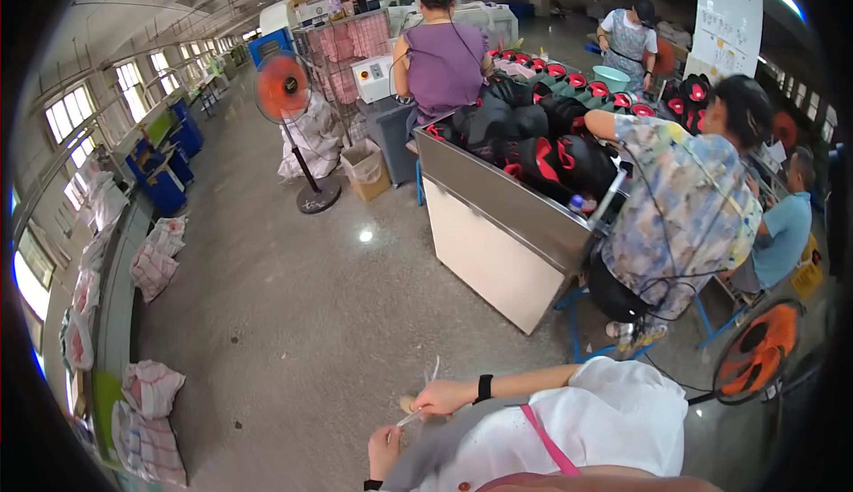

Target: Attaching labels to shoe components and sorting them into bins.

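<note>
My right hand (442,396), with a black band on its wrist, is closed around a thin silvery tool (410,417) whose tip points down toward my left hand. A pale thread or strip (433,369) sticks up just above it. My left hand (384,450) sits lower and is closed on the edge of a grey piece of fabric (428,458) lying across my lap. The two hands are a short way apart over the fabric. My white top with its pink strap (544,439) fills the lower right.
A metal-sided worktable (498,203) piled with black and red items stands ahead, with several seated people around it. An orange fan (283,88) stands on the concrete floor at left and another (757,350) at right. Filled bags (153,265) line the left wall.
</note>
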### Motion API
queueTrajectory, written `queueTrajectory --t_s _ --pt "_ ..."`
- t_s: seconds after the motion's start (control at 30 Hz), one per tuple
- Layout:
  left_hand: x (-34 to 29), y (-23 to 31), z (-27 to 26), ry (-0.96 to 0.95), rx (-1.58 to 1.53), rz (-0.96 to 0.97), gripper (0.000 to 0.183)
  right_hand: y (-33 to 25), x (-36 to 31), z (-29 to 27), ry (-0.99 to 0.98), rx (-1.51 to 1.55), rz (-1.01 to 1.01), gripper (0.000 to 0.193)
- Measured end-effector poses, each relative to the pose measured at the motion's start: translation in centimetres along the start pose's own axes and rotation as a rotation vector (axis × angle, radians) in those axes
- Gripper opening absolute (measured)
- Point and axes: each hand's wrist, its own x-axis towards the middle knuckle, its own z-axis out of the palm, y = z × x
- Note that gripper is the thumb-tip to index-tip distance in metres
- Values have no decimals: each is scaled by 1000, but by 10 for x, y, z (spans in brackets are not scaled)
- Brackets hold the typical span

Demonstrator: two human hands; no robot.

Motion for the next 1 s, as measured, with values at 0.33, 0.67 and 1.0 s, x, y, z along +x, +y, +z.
queueTrajectory --t_s 0.33,0.67,1.0 --pt "276 142 -128 -89 220 574 17 22 217 -204 84 -93 -391 32" --pt "468 292 -202 -533 169 456 24 155 304 -357 18 -94 226 23" --pt "649 371 -330 -315 -332 446 23 168 575 -549 -118 29 87 11"
